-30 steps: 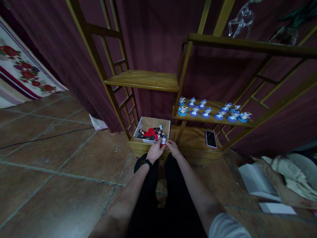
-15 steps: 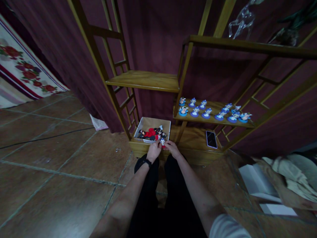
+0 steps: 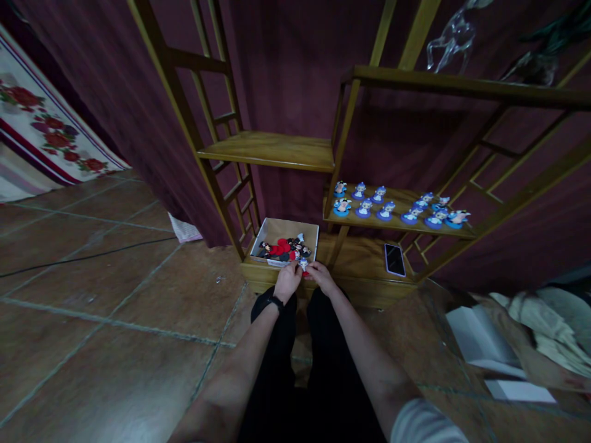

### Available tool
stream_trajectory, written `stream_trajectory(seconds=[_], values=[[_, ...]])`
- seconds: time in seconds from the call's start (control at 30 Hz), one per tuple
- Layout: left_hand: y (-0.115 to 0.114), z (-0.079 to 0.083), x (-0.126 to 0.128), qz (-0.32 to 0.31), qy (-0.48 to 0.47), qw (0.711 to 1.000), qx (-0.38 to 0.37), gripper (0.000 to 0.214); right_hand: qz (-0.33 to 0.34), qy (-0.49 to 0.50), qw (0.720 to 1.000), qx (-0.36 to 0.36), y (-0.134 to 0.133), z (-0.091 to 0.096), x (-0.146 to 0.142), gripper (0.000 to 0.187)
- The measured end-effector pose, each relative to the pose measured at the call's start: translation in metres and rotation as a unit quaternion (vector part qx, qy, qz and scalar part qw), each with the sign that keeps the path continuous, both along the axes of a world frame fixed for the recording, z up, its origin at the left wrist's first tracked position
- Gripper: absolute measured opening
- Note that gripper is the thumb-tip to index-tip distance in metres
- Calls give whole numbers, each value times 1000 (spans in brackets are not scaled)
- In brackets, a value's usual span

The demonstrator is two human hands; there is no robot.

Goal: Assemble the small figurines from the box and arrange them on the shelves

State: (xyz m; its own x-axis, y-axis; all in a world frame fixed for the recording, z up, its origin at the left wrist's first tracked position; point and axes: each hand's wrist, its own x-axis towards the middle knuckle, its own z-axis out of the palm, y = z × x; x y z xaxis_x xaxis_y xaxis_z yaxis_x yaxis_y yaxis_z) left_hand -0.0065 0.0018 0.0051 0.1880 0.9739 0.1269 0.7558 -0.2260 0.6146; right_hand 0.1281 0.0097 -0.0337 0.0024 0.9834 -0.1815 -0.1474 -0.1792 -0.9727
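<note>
Both my hands meet just in front of a small cardboard box (image 3: 268,229) on the lowest wooden shelf. My left hand (image 3: 287,281), with a black watch at the wrist, and my right hand (image 3: 322,277) pinch a small figurine (image 3: 303,265) with a red base between their fingertips. The box holds several red and black figurines (image 3: 282,248). On the shelf to the right stand several blue-based figurines (image 3: 397,208) in rows.
A dark phone (image 3: 394,259) lies on the bottom shelf right of the box. The wooden shelf unit (image 3: 272,149) stands against a dark red curtain. White boxes and cloth (image 3: 512,344) lie on the floor at the right. A black cable (image 3: 83,256) crosses the tiled floor at the left.
The two hands stay together on the small figurine near the box's front edge, shifting only slightly. The view has barely moved.
</note>
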Motion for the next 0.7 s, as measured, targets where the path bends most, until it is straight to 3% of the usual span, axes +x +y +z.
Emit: stream_trajectory(seconds=[0.7], values=[[6,-7,1,1,-14,1000,11,22,-8,18,1000,4,0,-1,1,22]])
